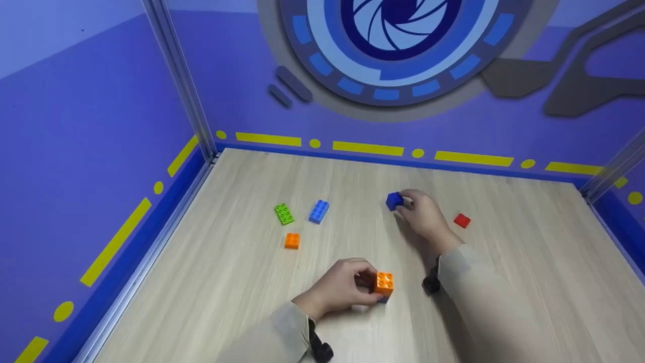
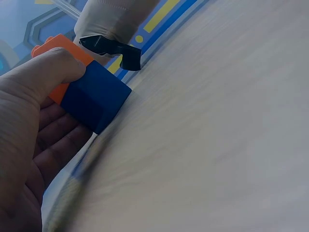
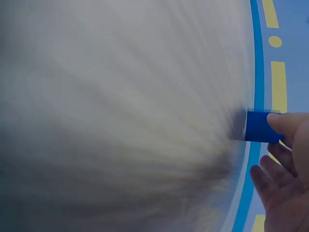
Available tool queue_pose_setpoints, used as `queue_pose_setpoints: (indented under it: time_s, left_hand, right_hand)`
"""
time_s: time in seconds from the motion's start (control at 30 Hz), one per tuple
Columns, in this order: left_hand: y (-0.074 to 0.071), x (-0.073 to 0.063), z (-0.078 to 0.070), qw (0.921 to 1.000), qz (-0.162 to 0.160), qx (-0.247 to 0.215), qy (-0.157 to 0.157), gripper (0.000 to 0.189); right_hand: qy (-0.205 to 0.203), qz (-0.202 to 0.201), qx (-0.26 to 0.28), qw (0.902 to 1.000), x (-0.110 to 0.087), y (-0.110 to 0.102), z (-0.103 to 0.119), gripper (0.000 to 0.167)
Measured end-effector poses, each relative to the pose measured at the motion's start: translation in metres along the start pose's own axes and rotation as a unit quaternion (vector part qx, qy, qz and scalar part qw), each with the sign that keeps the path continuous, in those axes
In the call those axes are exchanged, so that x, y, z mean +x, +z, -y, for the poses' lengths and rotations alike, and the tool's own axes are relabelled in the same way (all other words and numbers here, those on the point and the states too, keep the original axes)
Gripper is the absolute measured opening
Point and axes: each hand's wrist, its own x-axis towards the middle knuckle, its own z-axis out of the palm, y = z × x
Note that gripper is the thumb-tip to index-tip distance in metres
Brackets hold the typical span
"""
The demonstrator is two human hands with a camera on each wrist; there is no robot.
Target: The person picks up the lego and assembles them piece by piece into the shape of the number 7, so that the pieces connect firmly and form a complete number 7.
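My left hand [image 1: 342, 285] grips a small stack near the front of the table. It is an orange toy brick [image 1: 384, 282] on top of a blue brick [image 2: 96, 96]; in the left wrist view the thumb lies across the orange one. Farther back, the fingers and thumb of my right hand [image 1: 422, 214] pinch a dark blue brick [image 1: 394, 201] by its right side. The right wrist view shows this blue brick [image 3: 260, 126] between thumb and forefinger, with the other fingers spread below it.
Left of the hands lie a green brick [image 1: 284, 214], a light blue brick [image 1: 319, 212] and an orange brick [image 1: 292, 241]. A flat red brick [image 1: 462, 220] is right of my right hand. Blue-purple panels [image 1: 242, 75] wall the wooden table [image 1: 242, 201] at the back and sides.
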Motion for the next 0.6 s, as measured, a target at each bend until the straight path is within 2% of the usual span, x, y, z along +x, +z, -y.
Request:
queue_pose_setpoints:
  time_s: [0.13,0.37,0.6]
  left_hand:
    - [-0.0003,-0.0005,0.0003,1.0,0.0,-0.001,-0.001,0.027]
    - [-0.0003,-0.0012,-0.0001,0.9999,-0.004,0.016,-0.002,0.028]
    - [-0.0014,-0.0012,-0.0001,0.9999,-0.002,0.01,-0.002,0.027]
  right_hand:
    - [0.006,-0.013,0.0,0.9999,-0.0005,0.0012,0.0019,0.041]
    - [0.011,0.004,0.004,0.9999,-0.0009,0.0023,0.001,0.051]
    - [0.004,0.007,0.024,0.9997,-0.01,0.0027,0.0,0.042]
